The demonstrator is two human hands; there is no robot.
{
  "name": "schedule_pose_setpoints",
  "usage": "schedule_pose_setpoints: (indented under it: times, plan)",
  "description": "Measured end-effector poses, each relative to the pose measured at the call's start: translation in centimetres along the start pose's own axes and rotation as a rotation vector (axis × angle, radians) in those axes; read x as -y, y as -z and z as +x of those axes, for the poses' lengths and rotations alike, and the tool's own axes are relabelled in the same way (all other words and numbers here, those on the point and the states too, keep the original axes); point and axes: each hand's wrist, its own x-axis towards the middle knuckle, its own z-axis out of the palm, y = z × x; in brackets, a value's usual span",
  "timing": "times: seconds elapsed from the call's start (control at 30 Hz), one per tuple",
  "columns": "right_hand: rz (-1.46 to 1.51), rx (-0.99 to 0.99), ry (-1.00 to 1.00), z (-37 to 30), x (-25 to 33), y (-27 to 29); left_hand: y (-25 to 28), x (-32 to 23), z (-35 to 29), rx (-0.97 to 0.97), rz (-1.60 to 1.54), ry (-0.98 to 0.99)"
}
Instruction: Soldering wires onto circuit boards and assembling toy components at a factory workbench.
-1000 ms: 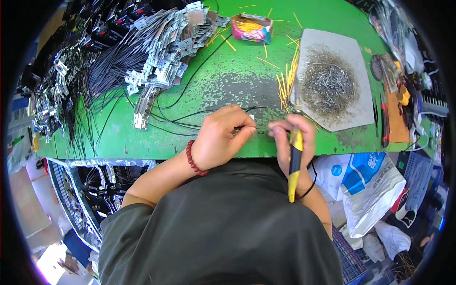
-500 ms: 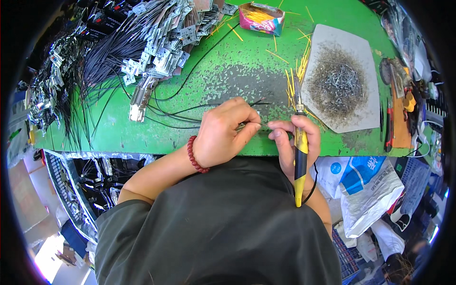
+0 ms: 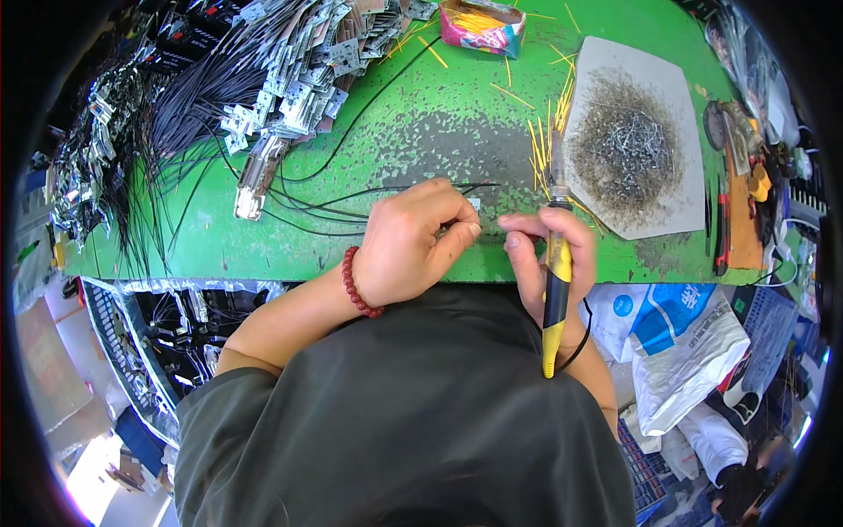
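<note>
My left hand point(image 3: 413, 237), with a red bead bracelet point(image 3: 356, 283) on the wrist, rests on the green table point(image 3: 404, 140) and pinches a thin black wire point(image 3: 386, 191) near a small metal piece. My right hand point(image 3: 549, 255) grips a yellow and black soldering iron point(image 3: 553, 281), its tip pointing away from me toward a bundle of yellow sticks point(image 3: 544, 149). The fingertips of both hands nearly meet at the table's front edge.
A grey sheet point(image 3: 667, 97) heaped with metal scraps lies at the right. A big pile of black wires with metal tags point(image 3: 263, 79) fills the back left. A pink box of yellow sticks point(image 3: 481, 22) stands at the back. Tools point(image 3: 720, 220) lie far right.
The soldering iron has swung more upright in my right hand, tip pointing to the yellow sticks. My left hand keeps pinching the wire in about the same place.
</note>
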Motion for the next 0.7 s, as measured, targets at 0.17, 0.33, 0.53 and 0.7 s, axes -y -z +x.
schedule_pose_setpoints:
  times: [0.17,0.33,0.53,0.7]
  plan:
    - [-0.144,0.117,0.132,0.7,0.2,0.8,0.2,-0.1,0.2,-0.003,0.021,0.014]
    - [-0.091,0.095,0.108,0.7,0.1,0.2,0.2,0.0,0.2,0.005,0.034,0.017]
    - [0.006,0.068,0.044,0.2,-0.2,0.1,0.3,0.0,0.1,0.005,0.044,0.016]
    - [0.148,-0.071,-0.074,0.3,-0.1,-0.9,-0.1,0.0,-0.1,0.014,0.066,-0.038]
